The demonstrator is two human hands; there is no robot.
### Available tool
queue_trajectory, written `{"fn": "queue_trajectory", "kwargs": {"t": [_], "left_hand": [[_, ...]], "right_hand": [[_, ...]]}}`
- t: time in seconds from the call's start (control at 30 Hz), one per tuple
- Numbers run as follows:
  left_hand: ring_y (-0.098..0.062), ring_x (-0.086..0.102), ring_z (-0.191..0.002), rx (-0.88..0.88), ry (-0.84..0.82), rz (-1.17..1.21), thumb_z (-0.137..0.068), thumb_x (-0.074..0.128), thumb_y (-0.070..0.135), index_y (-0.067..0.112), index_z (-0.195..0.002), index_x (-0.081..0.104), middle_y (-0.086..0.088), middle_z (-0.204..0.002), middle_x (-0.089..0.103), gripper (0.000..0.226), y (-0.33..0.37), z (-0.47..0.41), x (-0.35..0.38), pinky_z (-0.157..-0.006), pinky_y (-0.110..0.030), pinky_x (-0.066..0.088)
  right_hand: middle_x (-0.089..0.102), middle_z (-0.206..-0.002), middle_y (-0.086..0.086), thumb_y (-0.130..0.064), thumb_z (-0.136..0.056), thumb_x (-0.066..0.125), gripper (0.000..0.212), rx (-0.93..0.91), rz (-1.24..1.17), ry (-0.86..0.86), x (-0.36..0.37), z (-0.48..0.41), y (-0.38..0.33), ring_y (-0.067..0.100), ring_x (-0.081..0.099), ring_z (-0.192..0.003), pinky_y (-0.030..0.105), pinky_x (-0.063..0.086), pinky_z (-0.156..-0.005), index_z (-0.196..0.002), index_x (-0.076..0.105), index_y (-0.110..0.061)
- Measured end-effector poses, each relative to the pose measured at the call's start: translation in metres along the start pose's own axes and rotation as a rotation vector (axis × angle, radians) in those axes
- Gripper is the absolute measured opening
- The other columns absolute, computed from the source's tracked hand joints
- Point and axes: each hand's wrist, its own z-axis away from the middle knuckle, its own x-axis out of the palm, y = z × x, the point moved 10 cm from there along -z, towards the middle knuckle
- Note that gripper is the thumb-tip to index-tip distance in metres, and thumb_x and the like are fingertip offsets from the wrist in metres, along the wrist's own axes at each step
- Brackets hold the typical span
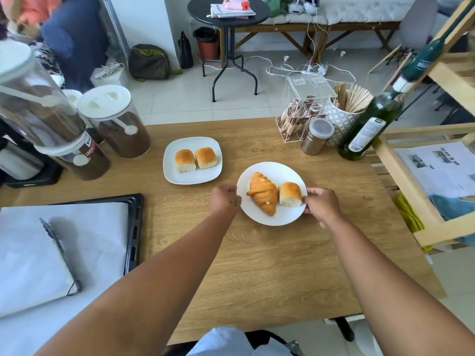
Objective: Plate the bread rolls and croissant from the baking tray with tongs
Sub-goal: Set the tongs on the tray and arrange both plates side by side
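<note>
At table centre, both hands [225,200] [321,204] grip round plate [270,218] rim, bare wood nearside

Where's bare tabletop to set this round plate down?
Bare wood lies in front of the round plate, between baking tray and table's right edge. Crowded: far left jars, far right bottle and shaker. Both hands hold the plate.

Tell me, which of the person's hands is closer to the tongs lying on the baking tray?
Left. The left hand grips the round plate's near-left rim, on the side toward the tongs. The right hand holds the opposite rim, farther away.
</note>
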Motion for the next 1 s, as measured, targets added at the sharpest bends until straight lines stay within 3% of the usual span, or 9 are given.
{"fn": "queue_trajectory", "kwargs": {"t": [0.2, 0.33, 0.47, 0.57, 0.67, 0.77, 0.83, 0.93, 1.0], "left_hand": [[-0.018, 0.058, -0.083, 0.032, 0.100, -0.076, -0.087, 0.062, -0.005, 0.010, -0.112, 0.076, -0.010, -0.100, 0.074, 0.032, 0.030, -0.019, -0.015, -0.074, -0.023, 0.045], [-0.019, 0.048, -0.079, 0.036, 0.117, -0.113, -0.085, 0.058, -0.006, 0.013, -0.090, 0.074, -0.002, -0.084, 0.062, 0.025, 0.033, -0.028, -0.014, -0.072, -0.021, 0.040], [-0.018, 0.051, -0.082, 0.006, 0.132, -0.072, -0.088, 0.058, -0.007, 0.009, -0.102, 0.074, -0.002, -0.091, 0.061, 0.027, 0.033, -0.033, -0.013, -0.071, -0.019, 0.039], [-0.019, 0.043, -0.081, 0.023, 0.132, -0.083, -0.088, 0.056, -0.008, 0.020, -0.072, 0.060, -0.004, -0.087, 0.056, 0.032, 0.038, -0.034, -0.013, -0.053, -0.019, 0.035], [-0.018, 0.040, -0.081, 0.051, 0.133, -0.117, -0.089, 0.056, -0.008, 0.022, -0.069, 0.056, -0.003, -0.087, 0.052, 0.036, 0.040, -0.036, -0.013, -0.044, -0.017, 0.027], [-0.018, 0.043, -0.076, 0.059, 0.138, -0.122, -0.087, 0.055, -0.007, 0.022, -0.066, 0.057, -0.003, -0.079, 0.055, 0.036, 0.039, -0.036, -0.018, -0.043, -0.011, 0.033], [-0.021, 0.049, -0.070, 0.044, 0.236, -0.082, -0.087, 0.054, 0.001, 0.026, -0.060, 0.054, -0.001, -0.070, 0.059, 0.037, 0.037, -0.027, -0.035, -0.051, -0.021, 0.040], [-0.021, 0.064, -0.085, 0.050, 0.528, 0.038, -0.093, 0.056, 0.019, 0.021, -0.090, 0.069, 0.003, -0.089, 0.069, 0.013, 0.031, -0.012, -0.089, -0.074, -0.029, 0.049], [-0.025, 0.062, -0.106, 0.006, 0.680, 0.049, -0.094, 0.056, 0.023, 0.016, -0.118, 0.065, -0.004, -0.116, 0.066, 0.026, 0.016, -0.010, -0.124, -0.086, -0.036, 0.050]], "right_hand": [[0.072, -0.090, 0.008, 0.000, -0.084, 0.060, 0.031, -0.053, 0.014, -0.002, 0.017, -0.027, -0.041, 0.026, 0.072, -0.081, 0.038, 0.061, -0.070, -0.112, 0.071, -0.006], [0.071, -0.077, 0.005, 0.005, -0.079, 0.061, 0.027, -0.047, 0.023, -0.005, 0.029, -0.042, -0.055, 0.025, 0.070, -0.073, 0.032, 0.058, -0.062, -0.096, 0.073, -0.012], [0.071, -0.077, 0.004, 0.005, -0.079, 0.061, 0.027, -0.035, 0.034, -0.016, 0.038, -0.055, -0.057, 0.024, 0.070, -0.073, 0.034, 0.058, -0.064, -0.083, 0.069, -0.020], [0.073, -0.084, 0.008, 0.004, -0.080, 0.061, 0.025, -0.010, 0.030, -0.021, 0.039, -0.065, -0.053, 0.025, 0.072, -0.075, 0.036, 0.060, -0.067, -0.092, 0.074, -0.014], [0.072, -0.086, 0.011, 0.006, -0.081, 0.062, 0.028, 0.004, 0.027, -0.037, 0.043, -0.074, -0.050, 0.026, 0.071, -0.075, 0.035, 0.059, -0.064, -0.104, 0.073, -0.007], [0.072, -0.089, 0.014, 0.007, -0.084, 0.061, 0.029, 0.003, 0.019, -0.043, 0.047, -0.077, -0.052, 0.027, 0.070, -0.074, 0.035, 0.059, -0.062, -0.108, 0.071, -0.005], [0.072, -0.091, 0.014, 0.007, -0.085, 0.060, 0.030, 0.002, 0.010, -0.034, 0.047, -0.078, -0.050, 0.027, 0.070, -0.075, 0.035, 0.060, -0.064, -0.111, 0.070, -0.004], [0.071, -0.093, 0.015, 0.007, -0.086, 0.060, 0.034, 0.012, -0.025, -0.044, 0.050, -0.084, -0.044, 0.027, 0.069, -0.077, 0.036, 0.060, -0.067, -0.119, 0.067, 0.000], [0.070, -0.094, 0.015, 0.006, -0.087, 0.060, 0.037, 0.016, -0.048, -0.037, 0.049, -0.084, -0.042, 0.027, 0.069, -0.079, 0.036, 0.060, -0.069, -0.123, 0.065, 0.000]]}}
